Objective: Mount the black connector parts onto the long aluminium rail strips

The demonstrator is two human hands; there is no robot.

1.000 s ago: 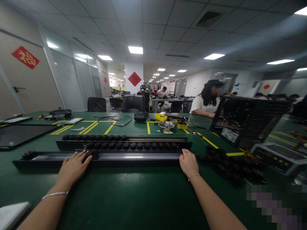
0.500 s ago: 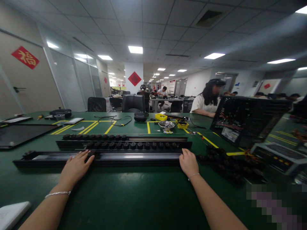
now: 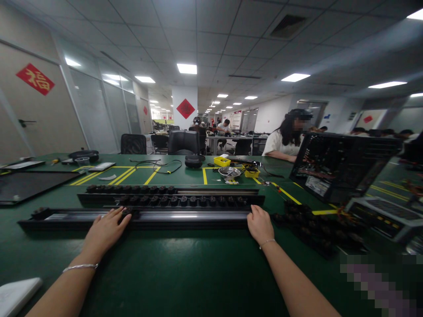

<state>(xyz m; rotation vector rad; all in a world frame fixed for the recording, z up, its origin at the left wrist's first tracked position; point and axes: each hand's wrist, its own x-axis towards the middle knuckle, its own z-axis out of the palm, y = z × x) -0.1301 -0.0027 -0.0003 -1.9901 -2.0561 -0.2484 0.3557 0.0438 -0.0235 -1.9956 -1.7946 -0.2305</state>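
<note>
Barely anything has shifted since the earlier frames: my left hand (image 3: pixel 105 231) has slid a touch rightward along the near rail (image 3: pixel 185 216), and my right hand (image 3: pixel 260 224) has held its spot. That long black rail lies across the worktop (image 3: pixel 185 273) with its long axis running from 9 o'clock to 3 o'clock, directly at 12 o'clock from both wrists. My left fingers (image 3: pixel 123 216) lie loose and spread, their tips against a small black knob (image 3: pixel 128 212) seated in the rail's groove; they grasp nothing. My right fingers curl over the rail's right end, pressing rather than gripping as far as I can tell. The left hand is the nearer to the knob. Just beyond, at 12 o'clock, a second rail (image 3: pixel 172 199) carries two rows of the same knobs. A loose heap of knobs (image 3: pixel 313 226) sits at 3 o'clock, just beside my right hand. An open computer case (image 3: pixel 340 165) stands at 2 o'clock, a metal bowl (image 3: pixel 229 172) farther back. Nothing lies between my hands along the rail.
</note>
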